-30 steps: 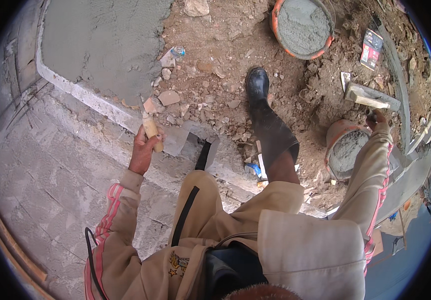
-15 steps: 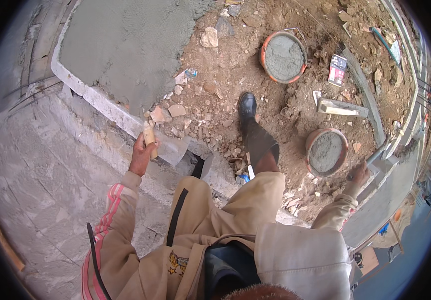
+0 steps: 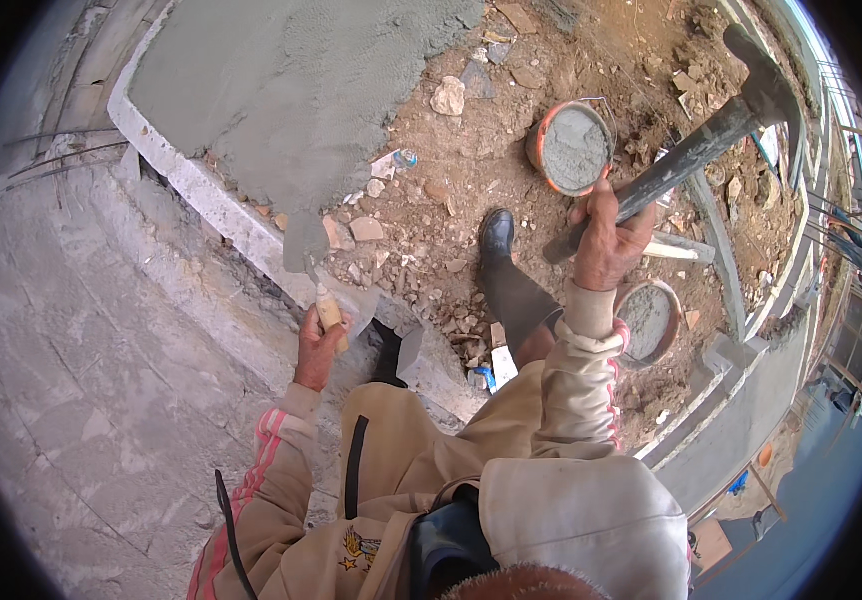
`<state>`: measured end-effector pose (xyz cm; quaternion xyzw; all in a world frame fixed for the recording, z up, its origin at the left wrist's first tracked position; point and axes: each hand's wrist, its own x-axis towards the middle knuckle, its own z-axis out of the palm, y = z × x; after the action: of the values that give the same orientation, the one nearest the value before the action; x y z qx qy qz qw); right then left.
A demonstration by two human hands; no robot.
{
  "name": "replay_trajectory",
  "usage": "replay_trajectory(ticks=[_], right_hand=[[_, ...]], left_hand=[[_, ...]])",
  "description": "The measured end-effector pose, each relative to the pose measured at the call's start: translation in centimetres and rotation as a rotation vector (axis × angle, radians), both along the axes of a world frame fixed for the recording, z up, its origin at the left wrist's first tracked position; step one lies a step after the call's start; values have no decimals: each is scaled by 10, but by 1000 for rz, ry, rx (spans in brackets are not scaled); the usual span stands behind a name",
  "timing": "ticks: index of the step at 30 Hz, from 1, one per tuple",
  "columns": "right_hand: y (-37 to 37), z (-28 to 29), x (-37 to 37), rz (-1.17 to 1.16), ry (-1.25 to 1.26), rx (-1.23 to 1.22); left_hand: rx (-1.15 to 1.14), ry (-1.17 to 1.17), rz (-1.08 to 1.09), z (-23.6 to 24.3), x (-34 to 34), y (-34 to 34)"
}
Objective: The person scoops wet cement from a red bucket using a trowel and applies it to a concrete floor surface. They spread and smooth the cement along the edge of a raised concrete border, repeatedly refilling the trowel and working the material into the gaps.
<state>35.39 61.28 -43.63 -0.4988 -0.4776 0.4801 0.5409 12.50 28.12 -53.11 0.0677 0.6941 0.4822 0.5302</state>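
My left hand (image 3: 317, 348) grips the wooden handle of a trowel (image 3: 330, 316), whose grey blade points up at the edge of the wet concrete (image 3: 251, 100). My right hand (image 3: 606, 245) is closed round the long dark handle of a hammer (image 3: 706, 140), raised diagonally over the dirt with its head toward the upper right. Behind the hammer are an orange-rimmed bucket of grey mortar (image 3: 573, 150) and, lower down, a second mortar bucket (image 3: 641, 322). A wood-handled float (image 3: 681, 250) lies partly hidden beside my right hand.
My black boot (image 3: 496, 235) stands on rubble-strewn soil (image 3: 461, 150). A white concrete edge (image 3: 201, 210) borders the fresh concrete, with rough grey flooring (image 3: 101, 400) at left and bent rods (image 3: 61, 150). A grey strip (image 3: 719, 250) and stepped ledges (image 3: 731, 355) run along the right.
My right hand has swung from the right side up toward the middle, lifting the hammer high. My left hand with the trowel has shifted slightly right and down as the view moved.
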Motion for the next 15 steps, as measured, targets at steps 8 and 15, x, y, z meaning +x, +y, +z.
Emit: replay_trajectory(ticks=[8, 15], right_hand=[[9, -301, -38, 295, -946, -220], [5, -220, -56, 457, -811, -195]], left_hand=[[-13, -83, 188, -13, 9, -39], [-3, -79, 240, -7, -1, -63]])
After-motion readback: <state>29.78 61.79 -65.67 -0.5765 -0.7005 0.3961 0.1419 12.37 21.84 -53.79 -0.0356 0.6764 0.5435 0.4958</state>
